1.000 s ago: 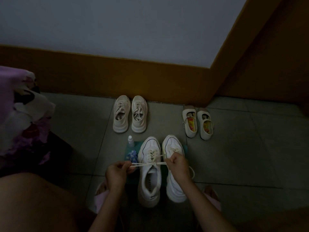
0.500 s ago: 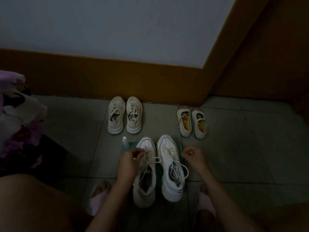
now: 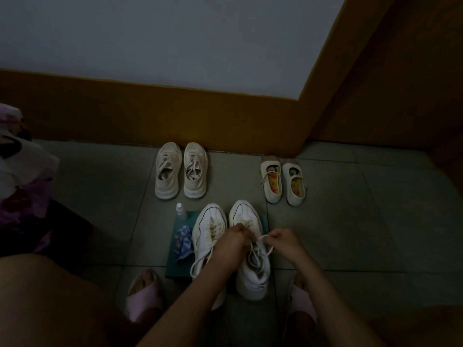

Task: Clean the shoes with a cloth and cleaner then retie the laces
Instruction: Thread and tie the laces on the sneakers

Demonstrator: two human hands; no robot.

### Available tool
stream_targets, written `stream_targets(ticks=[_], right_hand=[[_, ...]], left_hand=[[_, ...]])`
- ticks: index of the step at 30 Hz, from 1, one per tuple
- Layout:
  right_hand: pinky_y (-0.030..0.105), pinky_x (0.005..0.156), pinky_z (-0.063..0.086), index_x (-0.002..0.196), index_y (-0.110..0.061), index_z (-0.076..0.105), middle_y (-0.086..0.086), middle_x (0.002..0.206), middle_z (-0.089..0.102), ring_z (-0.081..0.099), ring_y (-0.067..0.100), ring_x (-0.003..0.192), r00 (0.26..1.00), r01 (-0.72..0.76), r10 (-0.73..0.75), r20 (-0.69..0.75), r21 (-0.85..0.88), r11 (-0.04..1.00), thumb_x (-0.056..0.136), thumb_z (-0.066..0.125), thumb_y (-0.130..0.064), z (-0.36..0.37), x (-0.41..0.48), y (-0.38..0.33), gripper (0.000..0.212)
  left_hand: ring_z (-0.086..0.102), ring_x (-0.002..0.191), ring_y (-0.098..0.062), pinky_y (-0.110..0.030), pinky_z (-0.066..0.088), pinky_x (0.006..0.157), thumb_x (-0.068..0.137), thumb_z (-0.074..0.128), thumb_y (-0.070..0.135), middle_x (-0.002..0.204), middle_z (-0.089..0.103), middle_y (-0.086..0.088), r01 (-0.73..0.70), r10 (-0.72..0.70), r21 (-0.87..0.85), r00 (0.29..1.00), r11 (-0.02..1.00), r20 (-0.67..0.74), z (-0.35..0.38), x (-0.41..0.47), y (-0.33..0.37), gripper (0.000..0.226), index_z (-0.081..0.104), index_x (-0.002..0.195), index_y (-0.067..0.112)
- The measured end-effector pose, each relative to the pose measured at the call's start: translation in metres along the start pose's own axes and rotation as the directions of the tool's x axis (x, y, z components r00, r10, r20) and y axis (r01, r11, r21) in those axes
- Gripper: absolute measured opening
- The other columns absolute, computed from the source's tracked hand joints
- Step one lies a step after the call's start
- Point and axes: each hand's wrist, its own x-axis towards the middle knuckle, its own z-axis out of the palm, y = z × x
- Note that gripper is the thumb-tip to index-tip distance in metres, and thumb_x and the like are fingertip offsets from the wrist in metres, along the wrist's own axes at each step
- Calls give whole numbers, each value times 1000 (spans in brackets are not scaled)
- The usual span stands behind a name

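Two white sneakers stand side by side on a green mat (image 3: 175, 266) on the floor in front of me. The left sneaker (image 3: 208, 231) has a tied bow hanging off its side. Over the right sneaker (image 3: 253, 276), my left hand (image 3: 231, 242) and my right hand (image 3: 284, 240) each pinch a strand of its white lace (image 3: 261, 237), pulled up between them. A small clear spray bottle (image 3: 181, 211) stands at the mat's far left corner. A blue patterned cloth (image 3: 184, 242) lies crumpled beside the left sneaker.
A beige pair of sneakers (image 3: 181, 170) and a small pair of white strap shoes (image 3: 283, 181) sit by the brown skirting. My feet in pink slippers (image 3: 142, 296) flank the mat. Patterned fabric (image 3: 22, 176) lies at the left.
Both hands left the left sneaker's lace, which was pulled tight a second ago, and moved onto the right sneaker's lace. The view shifted slightly.
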Motion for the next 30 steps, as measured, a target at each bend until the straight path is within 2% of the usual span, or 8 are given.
stream_targets(ticks=[4,8,13,18,22,26,28,30], right_hand=[[11,44,42,77,0,61,5,62,56,53,11,58,998,-58,54,23,237,970,88,59,-7,-7,-6,-18,13],[16,47,46,69,-8,56,1,56,57,56,12,57,996,-94,88,35,423,901,90,57,-13,-11,-9,-23,21],[26,51,50,62,-10,52,4,51,44,46,8,38,998,-50,67,-12,532,845,91,57,-17,-16,-3,-27,30],[20,43,37,72,-8,60,0,53,49,46,7,44,992,76,-40,-122,303,950,90,58,-19,-20,2,-34,21],[22,50,33,65,-8,60,-4,48,46,42,4,43,977,186,-161,-142,185,965,87,61,-17,-23,7,-35,23],[28,62,37,66,-5,60,11,63,53,49,17,62,970,221,-201,-138,150,964,86,63,-18,-24,9,-31,24],[29,62,37,59,-11,55,6,58,52,48,14,59,967,226,-208,-147,121,967,85,64,-19,-25,10,-29,29],[30,60,35,52,-19,48,-2,51,45,44,11,54,964,230,-214,-160,92,969,85,64,-19,-26,12,-28,37]], left_hand=[[56,98,-24,-36,46,84,85,56,14,116,51,-7,9,-9,48,1000,999,-9,8,5,-4,23,67,106,13],[54,98,-23,-34,45,84,83,61,20,112,51,-6,51,-51,22,998,998,-31,13,11,-5,21,63,102,11],[58,84,-16,-29,47,79,90,57,22,91,61,-4,168,-207,-379,976,910,-65,15,9,-7,10,57,90,12],[57,88,-17,-20,45,73,95,48,21,88,56,2,277,-312,-613,949,740,52,12,14,-4,12,50,102,11],[56,72,-11,-9,46,60,95,44,7,79,58,-2,274,-408,-816,912,509,52,7,30,5,19,51,113,3],[61,78,-14,-23,50,79,91,50,2,92,65,-13,242,-466,-895,884,375,44,3,47,7,21,57,110,-2],[60,79,-13,-22,50,78,91,50,-1,91,65,-9,202,-457,-922,889,329,31,1,48,9,19,57,108,0],[61,85,-17,-20,50,77,90,49,-4,99,65,-10,171,-439,-921,899,350,0,2,46,9,22,58,107,6]])
